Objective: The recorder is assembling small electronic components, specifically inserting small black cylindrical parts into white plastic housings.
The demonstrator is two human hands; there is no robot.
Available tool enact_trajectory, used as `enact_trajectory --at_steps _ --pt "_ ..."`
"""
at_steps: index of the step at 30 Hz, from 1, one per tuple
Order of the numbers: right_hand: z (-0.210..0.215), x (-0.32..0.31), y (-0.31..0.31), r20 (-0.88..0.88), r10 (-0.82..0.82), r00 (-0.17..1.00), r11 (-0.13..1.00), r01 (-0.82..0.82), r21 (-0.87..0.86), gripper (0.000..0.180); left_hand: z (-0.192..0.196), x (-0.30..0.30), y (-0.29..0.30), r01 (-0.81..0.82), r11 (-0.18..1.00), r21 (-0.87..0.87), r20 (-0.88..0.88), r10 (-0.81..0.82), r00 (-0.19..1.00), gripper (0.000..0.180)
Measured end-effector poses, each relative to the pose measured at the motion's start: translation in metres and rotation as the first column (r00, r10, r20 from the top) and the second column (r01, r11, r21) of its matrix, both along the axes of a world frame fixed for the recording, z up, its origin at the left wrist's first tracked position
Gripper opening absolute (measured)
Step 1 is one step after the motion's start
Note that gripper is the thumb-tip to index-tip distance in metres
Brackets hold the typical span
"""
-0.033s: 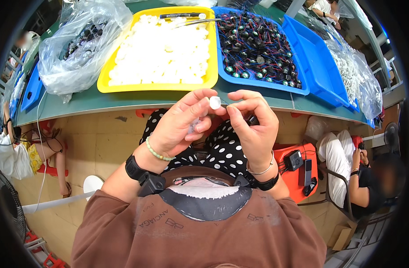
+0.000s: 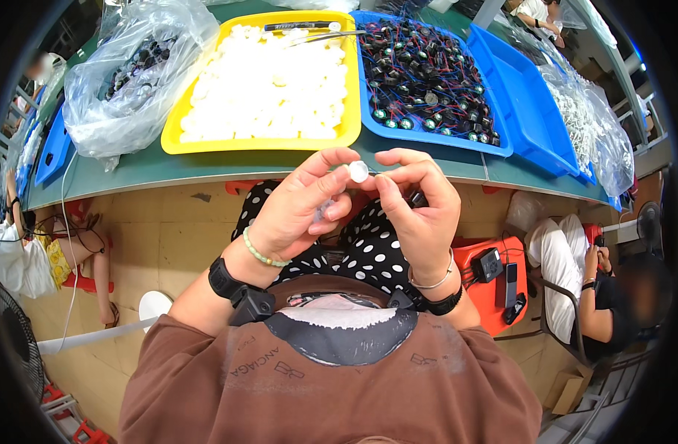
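My left hand (image 2: 298,203) pinches a small round white cap (image 2: 359,172) between thumb and index finger, its hollow side facing up. More whitish, translucent pieces (image 2: 324,209) sit against the curled fingers of that hand. Close beside the cap, my right hand (image 2: 422,203) is closed, thumb against index finger, on what looks like a thin dark wire. A black part (image 2: 419,198) shows partly within its curled fingers; the rest is hidden. Both hands are held above my lap, just short of the table edge.
On the green table (image 2: 228,169) stands a yellow tray (image 2: 261,146) of white caps holding a pen and tweezers. Right of it are a blue tray (image 2: 428,138) of wired black parts and another blue tray (image 2: 528,111). A plastic bag (image 2: 109,111) lies left. People sit both sides.
The white cap has shifted very slightly right and down and turned a little in my left fingers. Both hands are otherwise nearly still.
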State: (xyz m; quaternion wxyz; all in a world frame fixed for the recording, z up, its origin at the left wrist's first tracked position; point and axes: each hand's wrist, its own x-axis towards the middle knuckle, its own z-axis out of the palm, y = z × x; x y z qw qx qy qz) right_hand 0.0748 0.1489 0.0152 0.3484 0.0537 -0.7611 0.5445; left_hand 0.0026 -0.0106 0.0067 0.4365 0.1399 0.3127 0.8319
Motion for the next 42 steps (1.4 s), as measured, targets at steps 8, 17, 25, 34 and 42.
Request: enact_trajectory --at_steps 8,17,25,34,42 --pt "0.0029 0.0035 -0.0019 0.069 0.076 0.995 0.992 -0.069 -0.101 0.005 0.0049 0.0004 0.0011 -0.067 0.997 -0.05 -0.161 0.058 0.985 0.035" --pt "0.0021 0.0008 -0.0026 0.059 0.041 0.997 0.997 -0.037 -0.075 0.006 0.0008 0.001 -0.0001 -0.062 0.995 -0.083 -0.18 0.046 0.983 0.036" --pt "0.0002 0.0005 0.0001 0.078 0.055 0.995 0.995 -0.048 -0.091 0.006 0.0042 0.0009 0.0012 -0.069 0.993 -0.092 -0.213 0.048 0.976 0.036" --pt "-0.0012 -0.0003 0.0016 0.064 0.061 0.996 0.997 -0.057 -0.06 0.007 0.0028 0.0004 0.0012 -0.063 0.99 -0.127 -0.205 0.036 0.978 0.036" --pt "0.0003 -0.0008 -0.0001 0.099 0.044 0.994 0.997 -0.037 -0.068 0.008 0.0012 0.0 0.0001 -0.058 0.99 -0.127 -0.187 0.034 0.982 0.036"
